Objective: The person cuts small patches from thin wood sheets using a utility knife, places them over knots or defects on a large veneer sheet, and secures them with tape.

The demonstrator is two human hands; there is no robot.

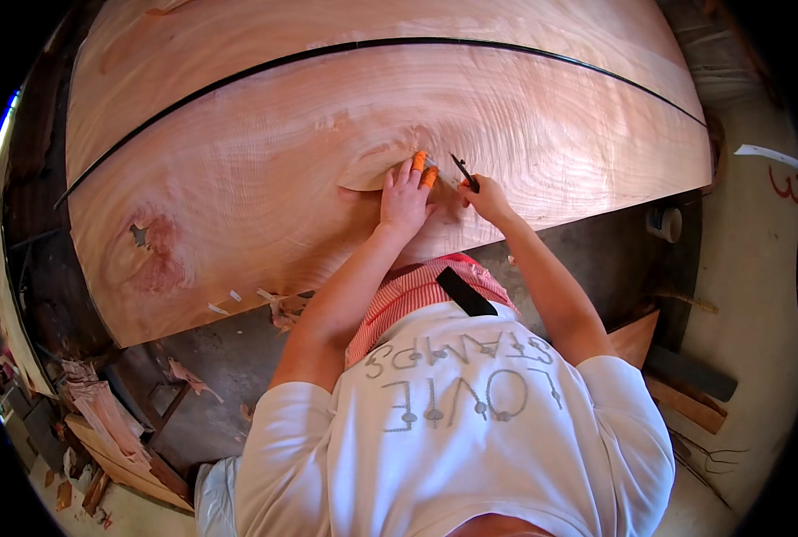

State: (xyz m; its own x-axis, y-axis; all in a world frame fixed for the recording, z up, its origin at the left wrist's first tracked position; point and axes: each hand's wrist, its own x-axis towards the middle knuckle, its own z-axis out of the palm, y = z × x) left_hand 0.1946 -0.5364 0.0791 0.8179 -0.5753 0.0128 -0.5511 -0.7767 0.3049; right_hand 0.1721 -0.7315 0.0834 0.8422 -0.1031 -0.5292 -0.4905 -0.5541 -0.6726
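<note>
- Left hand (405,199) flat on the veneer sheet (327,152), fingers (420,161) together, two tips capped orange.
- Right hand (487,199) fingers clamped on a dark knife (463,171), tip at the sheet.
- Sheet covers the worktop (238,349); wood scraps (278,304) at its near edge.

Pinkish wavy-grained veneer sheet (327,152), orange fingertips (420,161).
</note>
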